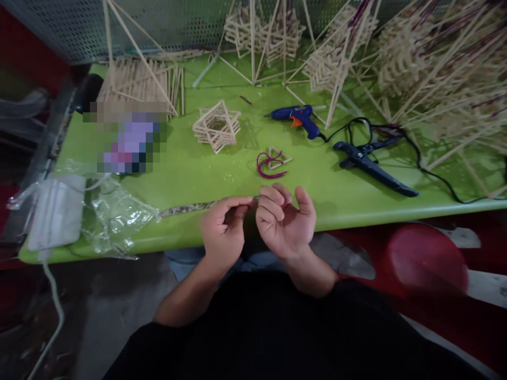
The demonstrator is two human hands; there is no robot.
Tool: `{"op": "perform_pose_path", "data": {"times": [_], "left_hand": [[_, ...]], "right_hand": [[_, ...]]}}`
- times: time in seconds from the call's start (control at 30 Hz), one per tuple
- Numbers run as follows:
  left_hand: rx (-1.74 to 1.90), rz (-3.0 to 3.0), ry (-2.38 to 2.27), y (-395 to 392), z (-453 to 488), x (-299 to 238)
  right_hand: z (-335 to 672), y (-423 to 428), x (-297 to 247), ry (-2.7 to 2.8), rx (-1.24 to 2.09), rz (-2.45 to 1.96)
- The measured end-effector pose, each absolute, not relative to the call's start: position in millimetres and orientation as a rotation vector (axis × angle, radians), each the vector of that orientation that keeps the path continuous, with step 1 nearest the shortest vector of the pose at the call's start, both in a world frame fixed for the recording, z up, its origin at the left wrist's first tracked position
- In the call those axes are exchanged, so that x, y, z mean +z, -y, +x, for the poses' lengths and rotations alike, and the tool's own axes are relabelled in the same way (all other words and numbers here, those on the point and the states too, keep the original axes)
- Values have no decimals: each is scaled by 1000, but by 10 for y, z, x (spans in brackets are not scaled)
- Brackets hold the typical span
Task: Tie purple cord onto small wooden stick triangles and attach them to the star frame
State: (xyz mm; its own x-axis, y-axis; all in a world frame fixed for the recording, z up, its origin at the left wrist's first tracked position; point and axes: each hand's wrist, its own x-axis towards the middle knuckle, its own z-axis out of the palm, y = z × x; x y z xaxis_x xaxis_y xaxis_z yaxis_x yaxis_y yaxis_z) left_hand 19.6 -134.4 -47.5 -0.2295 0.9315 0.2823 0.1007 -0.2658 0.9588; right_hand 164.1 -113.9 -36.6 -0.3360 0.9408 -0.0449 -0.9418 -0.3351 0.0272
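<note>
My left hand (224,227) is at the table's front edge, thumb and index finger pinched together towards the right hand. What lies in the pinch is too small to make out. Beside it my right hand (285,216) is palm up, fingers curled in and thumb standing apart; anything inside is hidden. A mottled grey strip (186,208) runs behind my left hand, and a short dark bit shows between the hands; whether they are one piece I cannot tell. Just beyond lie a purple cord (263,171) and a small stick triangle (283,159). A star-shaped stick frame (217,129) sits farther off.
A blue glue gun (297,116) and dark cutters (372,163) lie right, with a black cable. Stick frames (415,68) crowd the back right. Loose sticks (134,79) lie back left. Clear plastic (119,211) and a white power box (57,211) are front left.
</note>
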Motion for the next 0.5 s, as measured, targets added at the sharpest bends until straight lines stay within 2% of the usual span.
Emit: {"op": "perform_pose_path", "data": {"times": [0.13,0.3,0.5], "left_hand": [[1609,1216,-1157,1290,24,-507],[1697,1349,-1240,1244,-89,-515],[1554,1362,-1252,1255,-112,-643]], "right_hand": [[1817,1193,-273,60,1732,-112],[2143,1341,-204,271,1501,-258],[2405,1622,-83,437,1410,-504]]}}
